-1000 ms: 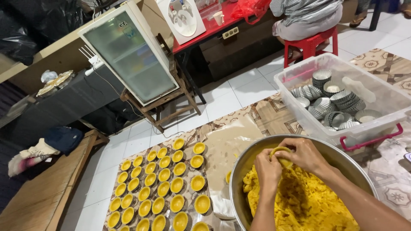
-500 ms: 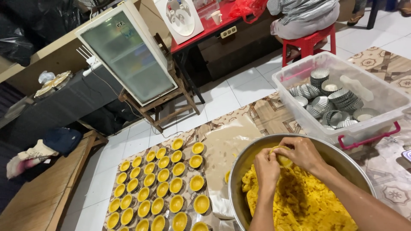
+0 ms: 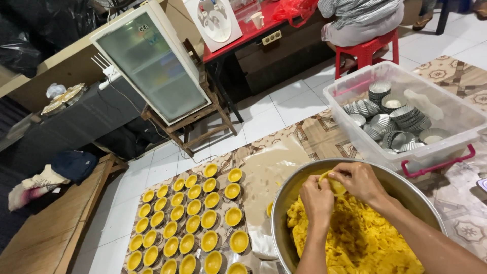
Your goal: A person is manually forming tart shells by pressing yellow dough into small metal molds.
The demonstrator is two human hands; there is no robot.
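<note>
**Both hands on one piece of dough**

Down on the patterned floor mat [image 3: 314,134], the large round steel bowl [image 3: 284,203] brims with crumbly yellow dough [image 3: 355,243]. Beside it, rows of yellow dough-lined tart tins [image 3: 190,218]. Over the bowl, left hand [image 3: 315,198] and right hand [image 3: 361,180] pinch a small yellow dough piece [image 3: 332,183] between them.

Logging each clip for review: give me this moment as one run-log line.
left hand: pressing dough piece | right hand: gripping same piece | below: metal bowl of yellow dough | nearby: filled tart moulds, clear bin
</note>
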